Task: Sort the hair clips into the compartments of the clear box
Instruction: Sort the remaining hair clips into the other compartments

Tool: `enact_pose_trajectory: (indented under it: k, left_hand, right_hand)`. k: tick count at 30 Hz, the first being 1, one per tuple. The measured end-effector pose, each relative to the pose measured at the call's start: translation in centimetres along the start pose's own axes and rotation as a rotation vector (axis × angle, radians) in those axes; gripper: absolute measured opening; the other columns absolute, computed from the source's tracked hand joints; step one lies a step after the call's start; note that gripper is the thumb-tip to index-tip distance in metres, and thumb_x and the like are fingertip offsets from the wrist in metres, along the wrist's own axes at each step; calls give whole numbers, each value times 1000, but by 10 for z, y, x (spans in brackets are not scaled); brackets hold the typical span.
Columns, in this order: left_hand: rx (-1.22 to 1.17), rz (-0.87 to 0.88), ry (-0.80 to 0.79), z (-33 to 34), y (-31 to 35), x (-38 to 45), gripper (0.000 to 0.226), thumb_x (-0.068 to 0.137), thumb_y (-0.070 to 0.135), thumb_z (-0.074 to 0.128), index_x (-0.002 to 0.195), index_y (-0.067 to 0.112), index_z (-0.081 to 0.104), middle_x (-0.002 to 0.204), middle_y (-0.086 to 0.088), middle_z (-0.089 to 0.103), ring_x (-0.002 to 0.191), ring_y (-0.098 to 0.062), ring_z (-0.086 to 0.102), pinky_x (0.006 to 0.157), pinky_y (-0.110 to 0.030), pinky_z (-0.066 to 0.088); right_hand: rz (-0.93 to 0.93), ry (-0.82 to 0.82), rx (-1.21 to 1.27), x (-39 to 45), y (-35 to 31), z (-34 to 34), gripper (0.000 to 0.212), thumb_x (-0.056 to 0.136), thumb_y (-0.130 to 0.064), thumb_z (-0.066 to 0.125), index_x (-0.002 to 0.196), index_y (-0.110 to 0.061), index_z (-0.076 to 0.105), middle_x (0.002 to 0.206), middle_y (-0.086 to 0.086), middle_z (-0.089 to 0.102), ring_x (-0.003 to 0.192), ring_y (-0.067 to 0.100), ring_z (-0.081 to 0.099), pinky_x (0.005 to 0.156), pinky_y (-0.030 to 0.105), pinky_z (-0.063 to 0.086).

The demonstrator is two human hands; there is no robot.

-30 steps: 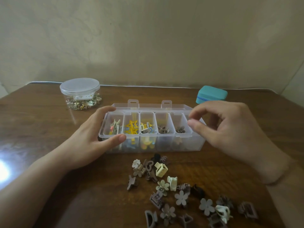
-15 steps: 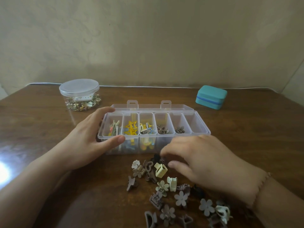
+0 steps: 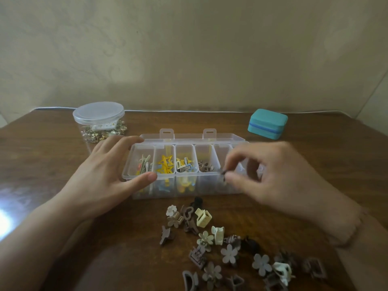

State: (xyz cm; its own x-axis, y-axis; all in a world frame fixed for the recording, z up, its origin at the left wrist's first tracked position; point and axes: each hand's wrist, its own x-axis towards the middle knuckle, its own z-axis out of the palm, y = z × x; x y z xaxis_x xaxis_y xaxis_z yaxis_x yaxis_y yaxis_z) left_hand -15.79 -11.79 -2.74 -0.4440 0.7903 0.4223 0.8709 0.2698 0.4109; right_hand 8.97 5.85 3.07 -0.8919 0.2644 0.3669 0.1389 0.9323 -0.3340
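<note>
The clear box (image 3: 210,138) lies open on the table with several compartments in a row. Bar clips, yellow stars, mixed coloured clips and small brown clips fill the compartments from the left. My left hand (image 3: 109,177) rests on the box's left end, thumb along the front rim, fingers straight. My right hand (image 3: 270,177) hovers over the box's right part and pinches a small dark brown clip (image 3: 223,172) between thumb and forefinger, above the fifth compartment's front rim. A pile of loose hair clips (image 3: 212,240) in brown, beige and cream lies in front of the box.
A round clear jar (image 3: 98,120) with a lid, holding gold pieces, stands at the back left. A teal zip case (image 3: 267,123) sits at the back right. The wooden table (image 3: 42,164) runs back to a wall. A glare spot lies at the far left.
My right hand dropped from the box to the pile, picked a small dark clip, and has risen back over the box's right compartments. My left hand has stayed put.
</note>
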Motion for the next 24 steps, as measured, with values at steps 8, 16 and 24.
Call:
enact_pose_trajectory:
  k: [8,16,24]
  left_hand:
    - [-23,69,3,3,2,0,81,72,84,42,138,36,43,135,15,38,130,-7,29,104,-36,30]
    - [-74,72,-3,4,1,0,81,72,78,49,139,33,42,134,18,36,132,-4,30,103,-32,29]
    - [-107,86,8,4,-2,1,78,71,78,52,135,34,44,134,17,40,128,-6,39,100,-30,34]
  right_hand:
    - [-68,208,-9,1,10,4,15,84,-43,63,95,-32,65,72,-33,50,60,-2,52,57,13,38]
    - [-243,-283,-122,-2,-5,31,24,89,-42,61,113,-40,64,107,-22,66,97,-3,60,80,30,53]
    - [-177,-78,77,0,-2,13,18,86,-39,64,102,-32,69,87,-22,67,70,3,60,60,11,46]
